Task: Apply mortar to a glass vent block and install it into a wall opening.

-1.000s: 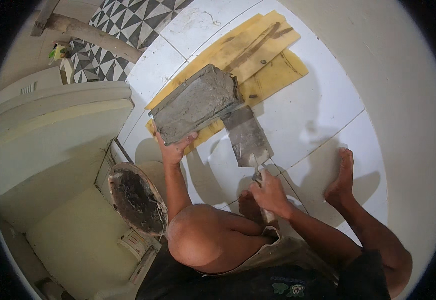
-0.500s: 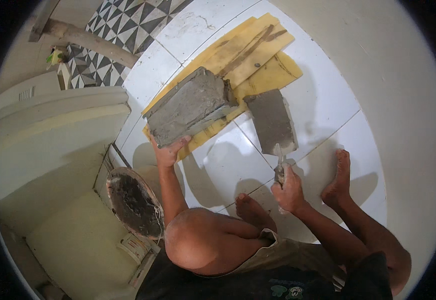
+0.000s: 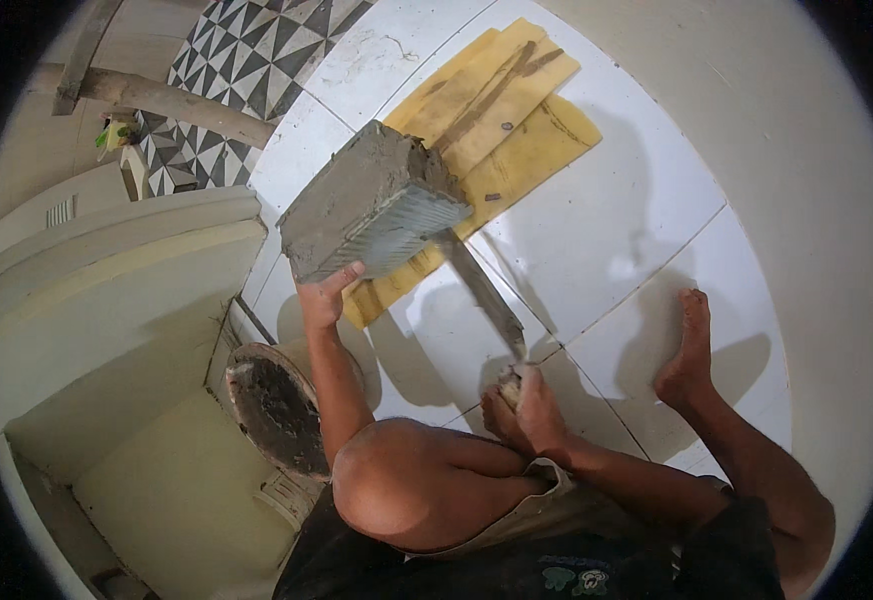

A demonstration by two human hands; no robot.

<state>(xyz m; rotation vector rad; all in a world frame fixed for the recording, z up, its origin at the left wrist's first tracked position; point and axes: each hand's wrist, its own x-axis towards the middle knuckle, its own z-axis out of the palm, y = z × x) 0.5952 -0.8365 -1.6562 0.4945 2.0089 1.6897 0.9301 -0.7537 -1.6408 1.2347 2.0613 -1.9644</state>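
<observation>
A brick-shaped block (image 3: pixel 347 195), its upper face coated in wet grey mortar, is held tilted over yellow boards. Fine ridges line its near side. My left hand (image 3: pixel 325 297) grips the block's near left end, thumb on the side and fingers hidden underneath. In my right hand (image 3: pixel 535 408) is a trowel (image 3: pixel 484 294) smeared with mortar, its blade seen almost edge-on. The blade's far tip meets or overlaps the block's lower right corner; actual contact I cannot tell.
Stained yellow boards (image 3: pixel 532 150) lie on white floor tiles (image 3: pixel 597 240). Left of my left forearm stands a bucket (image 3: pixel 277 410) of dark mortar. A pale ledge (image 3: pixel 117 235) runs along the left, a wall (image 3: pixel 787 150) along the right. A wooden pole (image 3: pixel 167 98) crosses the far left.
The trowel has swung left and turned from flat to edge-on, reaching the block's corner. The block has tipped so its ridged side shows more. My right hand has moved left and nearer me.
</observation>
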